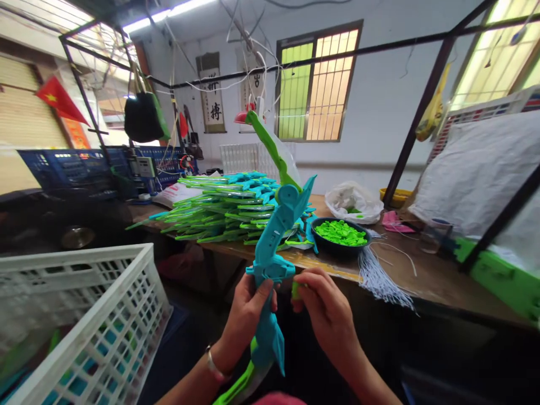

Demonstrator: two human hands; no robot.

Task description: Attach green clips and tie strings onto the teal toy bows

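My left hand (248,309) is wrapped round the middle of a toy bow (270,236), a turquoise plastic body with lime-green limbs at both ends. The bow stands nearly upright in front of me, its upper green limb leaning left. Close to the bow's right side, my right hand (327,306) pinches a small lime-green plastic piece (296,290) between thumb and fingers. Part of that piece is hidden by the fingers. Beyond the bow, a dark bowl (333,248) on the workbench holds many small green pieces (341,232) of similar colour.
A big pile of similar bows (219,211) covers the left of the workbench (442,281). White cords (383,281) hang over its front edge beside the bowl. A white plastic bag (354,202) lies behind. At lower left stands a white slatted crate (105,315) with turquoise and green parts inside.
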